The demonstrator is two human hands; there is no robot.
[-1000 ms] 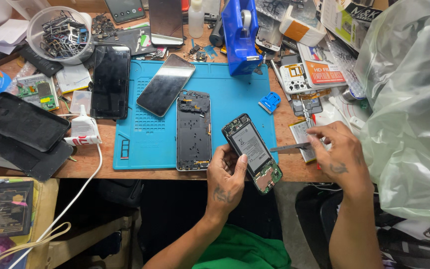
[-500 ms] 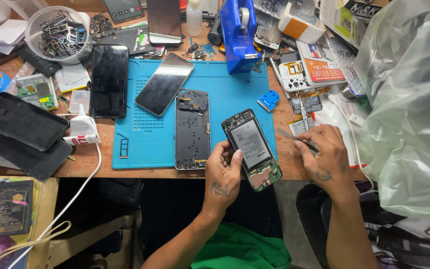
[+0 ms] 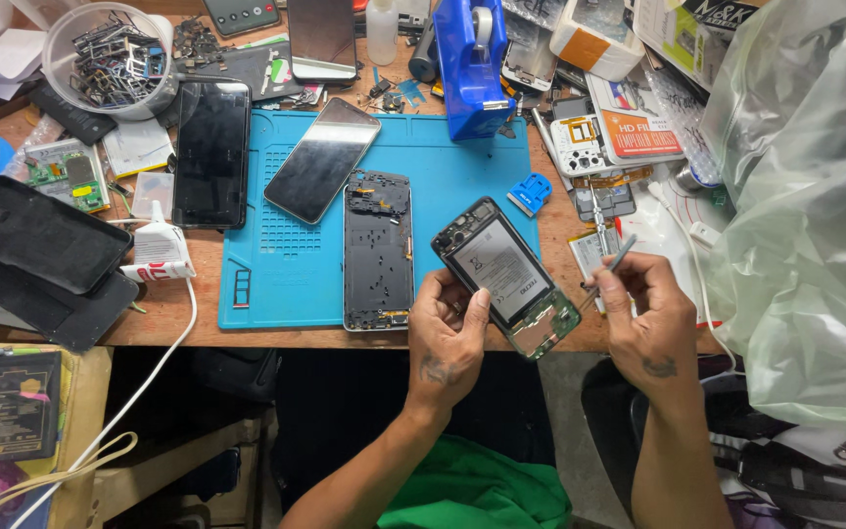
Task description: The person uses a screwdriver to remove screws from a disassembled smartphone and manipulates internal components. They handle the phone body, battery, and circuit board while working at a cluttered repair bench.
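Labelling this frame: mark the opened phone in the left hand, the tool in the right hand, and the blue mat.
opened phone (image 3: 497, 269), head view, on its battery.
tool (image 3: 611, 267), head view, on its thin shaft.
blue mat (image 3: 462, 176), head view, on a bare patch.

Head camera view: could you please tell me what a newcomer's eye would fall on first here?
Most striking is the opened phone with its battery showing, held by the left hand at the table's near edge, while the right hand holds a thin metal tool beside it. Behind them a bright blue mat carries another stripped phone frame and a dark screen. A large clear plastic bag fills the right side.
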